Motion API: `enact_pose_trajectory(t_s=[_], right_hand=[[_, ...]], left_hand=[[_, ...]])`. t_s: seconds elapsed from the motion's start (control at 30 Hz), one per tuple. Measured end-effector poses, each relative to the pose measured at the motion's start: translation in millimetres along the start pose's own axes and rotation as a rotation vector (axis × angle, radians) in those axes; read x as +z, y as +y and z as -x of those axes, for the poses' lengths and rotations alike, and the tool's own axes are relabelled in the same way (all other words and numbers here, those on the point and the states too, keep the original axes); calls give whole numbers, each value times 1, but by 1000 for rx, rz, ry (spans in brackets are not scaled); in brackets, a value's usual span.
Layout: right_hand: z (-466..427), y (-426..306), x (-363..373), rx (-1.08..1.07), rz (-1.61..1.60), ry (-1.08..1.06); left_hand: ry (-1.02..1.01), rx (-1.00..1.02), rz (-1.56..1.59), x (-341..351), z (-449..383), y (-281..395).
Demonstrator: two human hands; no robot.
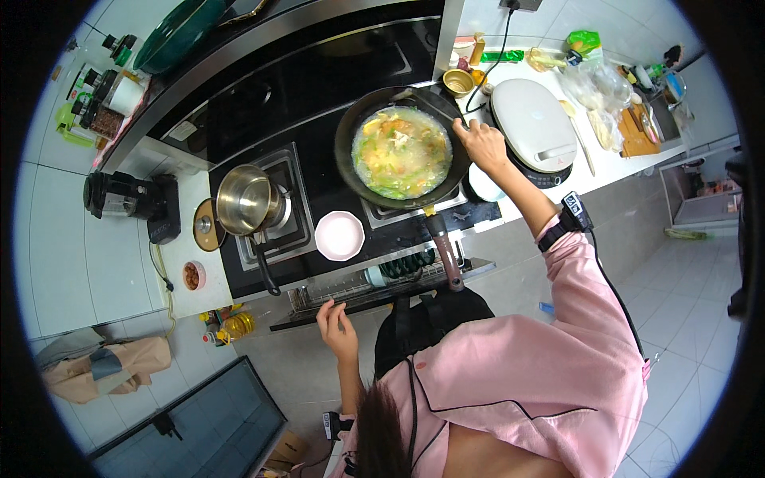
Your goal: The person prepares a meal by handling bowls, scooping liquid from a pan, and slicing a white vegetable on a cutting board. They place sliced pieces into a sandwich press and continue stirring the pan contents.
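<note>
A dark wok [345, 158] stands on the right burner, with its brown handle [445, 254] towards me. Cloudy broth with egg and green vegetables [401, 152] fills its middle. At the wok's right rim, my right hand [483, 145] is closed around the handle of a utensil [439, 110], which lies along the inner wall. The utensil's far end is hard to make out. My left hand [339, 331] holds nothing, its fingers apart, close to the pulled-out drawer [340, 303] below the hob. Left of the wok sits a white bowl [339, 235].
A steel saucepan [244, 200] occupies the left burner, beside a glass lid [209, 226] and a small bowl of brown food [192, 276]. To the right are a white electric griddle [532, 122], a wooden spoon [580, 140] and plastic bags [597, 86]. Seasoning jars [110, 98] line the left shelf.
</note>
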State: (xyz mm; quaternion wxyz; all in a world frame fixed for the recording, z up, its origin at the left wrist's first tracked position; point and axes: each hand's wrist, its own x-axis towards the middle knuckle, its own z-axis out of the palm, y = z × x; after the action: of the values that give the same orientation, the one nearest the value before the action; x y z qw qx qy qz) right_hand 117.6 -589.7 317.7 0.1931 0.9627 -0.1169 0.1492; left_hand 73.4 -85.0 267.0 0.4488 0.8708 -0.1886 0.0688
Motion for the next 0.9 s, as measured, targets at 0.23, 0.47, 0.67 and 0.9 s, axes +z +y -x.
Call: enact_pose_trajectory(t_s=[0.23, 0.47, 0.67, 0.9], right_hand=[[0, 1, 0, 21, -38, -62], [1, -4, -2, 86, -136, -118], [11, -12, -3, 229, -230, -139], [-8, -36, 16, 209, -339, -238]], left_hand=[[-7, -64, 2, -2, 7, 3], [14, -14, -29, -4, 1, 5], [30, -47, 9, -5, 8, 3], [10, -6, -22, -3, -1, 8]])
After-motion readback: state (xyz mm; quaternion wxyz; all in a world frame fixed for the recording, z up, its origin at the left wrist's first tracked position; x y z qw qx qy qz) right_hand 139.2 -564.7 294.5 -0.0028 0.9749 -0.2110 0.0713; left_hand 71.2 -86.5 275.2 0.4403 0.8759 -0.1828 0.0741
